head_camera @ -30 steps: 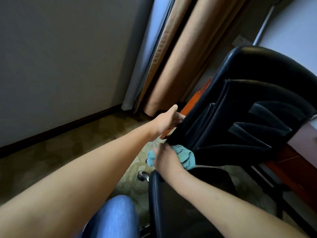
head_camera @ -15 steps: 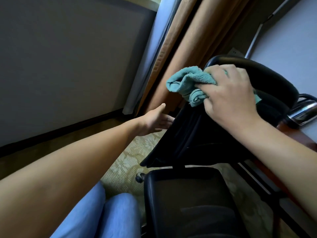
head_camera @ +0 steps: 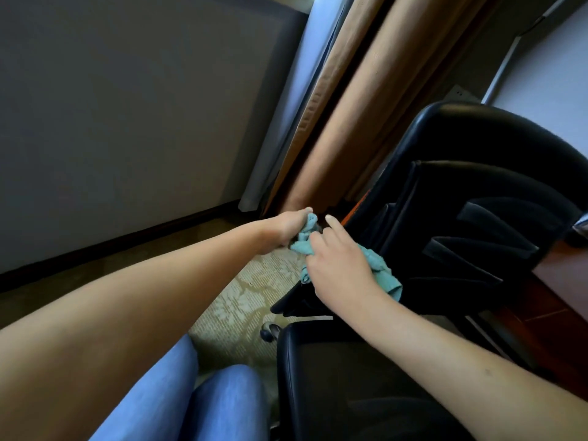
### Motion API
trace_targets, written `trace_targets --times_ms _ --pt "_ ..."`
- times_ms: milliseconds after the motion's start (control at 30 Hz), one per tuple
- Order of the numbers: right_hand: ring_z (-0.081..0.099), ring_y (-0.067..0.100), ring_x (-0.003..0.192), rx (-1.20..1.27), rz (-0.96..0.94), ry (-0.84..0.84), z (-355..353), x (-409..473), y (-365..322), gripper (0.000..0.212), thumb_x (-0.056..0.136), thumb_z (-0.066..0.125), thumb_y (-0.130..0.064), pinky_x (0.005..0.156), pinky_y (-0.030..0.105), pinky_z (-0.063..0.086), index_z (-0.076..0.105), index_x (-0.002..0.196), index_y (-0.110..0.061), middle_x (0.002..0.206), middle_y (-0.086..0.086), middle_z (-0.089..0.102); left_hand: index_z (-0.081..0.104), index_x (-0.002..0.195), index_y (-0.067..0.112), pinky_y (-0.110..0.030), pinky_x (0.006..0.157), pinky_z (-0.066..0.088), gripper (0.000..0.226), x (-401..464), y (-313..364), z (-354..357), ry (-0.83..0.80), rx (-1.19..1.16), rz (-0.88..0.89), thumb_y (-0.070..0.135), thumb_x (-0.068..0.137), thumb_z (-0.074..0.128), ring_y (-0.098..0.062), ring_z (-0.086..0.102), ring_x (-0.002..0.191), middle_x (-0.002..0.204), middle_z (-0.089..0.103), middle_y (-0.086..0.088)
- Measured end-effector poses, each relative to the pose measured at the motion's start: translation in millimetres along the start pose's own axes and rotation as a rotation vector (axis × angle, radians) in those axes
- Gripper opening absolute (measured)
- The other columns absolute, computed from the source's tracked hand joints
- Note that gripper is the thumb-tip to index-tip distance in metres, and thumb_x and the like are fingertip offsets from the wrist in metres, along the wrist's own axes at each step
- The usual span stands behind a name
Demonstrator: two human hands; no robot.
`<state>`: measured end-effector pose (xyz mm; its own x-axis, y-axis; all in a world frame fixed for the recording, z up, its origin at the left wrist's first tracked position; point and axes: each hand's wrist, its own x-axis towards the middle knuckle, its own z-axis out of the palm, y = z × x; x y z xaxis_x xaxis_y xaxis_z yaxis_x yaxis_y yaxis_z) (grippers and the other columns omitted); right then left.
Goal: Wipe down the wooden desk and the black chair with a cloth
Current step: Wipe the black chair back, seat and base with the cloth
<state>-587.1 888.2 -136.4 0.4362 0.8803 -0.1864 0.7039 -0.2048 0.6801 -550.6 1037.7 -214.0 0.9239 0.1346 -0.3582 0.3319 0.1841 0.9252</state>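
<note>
Both hands meet on the teal cloth (head_camera: pixel 380 264) at the left side edge of the black chair (head_camera: pixel 477 224) backrest. The left hand (head_camera: pixel 288 229) has its fingers curled round the upper end of the cloth, at about 11 o'clock from the right hand. The right hand (head_camera: pixel 340 272) lies over the middle of the cloth, pressing it against the backrest edge; its forefinger points out straight toward 12 o'clock, and whether the remaining fingers pinch the fabric underneath cannot be told. The cloth trails from the left hand down toward 4 o'clock, its loose end hanging below the right hand. The backrest edge under the hands runs from about 1 o'clock down to 7 o'clock, so a stroke along it appears to be the step in hand. The right hand is the nearer to the backrest panel, which lies at 2 o'clock from it. The seat (head_camera: pixel 334 377) sits at 6 o'clock. A strip of the wooden counter (head_camera: pixel 560 281) shows at 3 o'clock, beyond the chair and apart from both hands.
</note>
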Motion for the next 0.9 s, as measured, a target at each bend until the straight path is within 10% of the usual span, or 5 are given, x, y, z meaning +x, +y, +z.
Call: trace_targets --times_ms 100,300,433,600,900 --pt "0.055 0.035 0.094 -0.028 0.053 0.183 -17.9 -0.8 29.3 0.033 0.083 0.048 -0.018 0.121 0.051 0.024 0.077 0.095 -0.011 0.090 0.009 0.058 0.072 0.123 0.032 -0.040 0.120 0.031 0.060 -14.0 52.5 12.1 0.040 0.105 0.278 0.069 0.095 0.036 -0.015 0.052 0.133 0.143 0.060 0.000" --pt "0.058 0.044 0.106 -0.081 0.206 0.235 -22.2 -7.0 64.2 0.035 0.078 0.052 -0.015 0.113 0.051 0.036 0.078 0.097 0.000 0.099 0.022 0.067 0.077 0.105 0.023 -0.027 0.096 0.050 0.066 -59.1 139.4 41.5 0.073 0.499 0.615 0.078 0.089 0.045 -0.003 0.067 0.098 0.104 0.076 0.006" --pt "0.045 0.042 0.125 -0.087 0.125 0.023 2.9 12.5 28.5 0.033 0.092 0.057 -0.023 0.116 0.049 0.027 0.072 0.117 -0.008 0.131 0.021 0.053 0.072 0.120 0.024 -0.027 0.094 0.053 0.062 -35.9 126.1 47.1 0.114 0.572 0.667 0.071 0.080 0.068 0.001 0.067 0.100 0.109 0.074 0.012" --pt "0.049 0.028 0.096 -0.007 0.059 -0.187 29.8 38.4 -6.3 0.005 0.084 0.068 -0.027 0.105 0.045 0.027 0.070 0.082 -0.023 0.098 0.007 0.051 0.074 0.104 0.020 -0.021 0.080 0.050 0.051 -23.3 113.3 47.7 0.039 0.488 0.663 0.065 0.083 0.069 0.002 0.067 0.089 0.098 0.073 0.014" --pt "0.046 0.041 0.128 -0.160 -0.043 -0.415 102.2 74.8 -60.2 0.047 0.097 0.041 -0.021 0.101 0.050 0.038 0.047 0.140 -0.002 0.137 0.025 0.049 0.071 0.085 0.016 -0.036 0.074 0.055 0.080 42.7 -0.5 41.4 -0.128 0.584 0.379 0.092 0.069 0.053 -0.016 0.070 0.076 0.076 0.073 0.000"
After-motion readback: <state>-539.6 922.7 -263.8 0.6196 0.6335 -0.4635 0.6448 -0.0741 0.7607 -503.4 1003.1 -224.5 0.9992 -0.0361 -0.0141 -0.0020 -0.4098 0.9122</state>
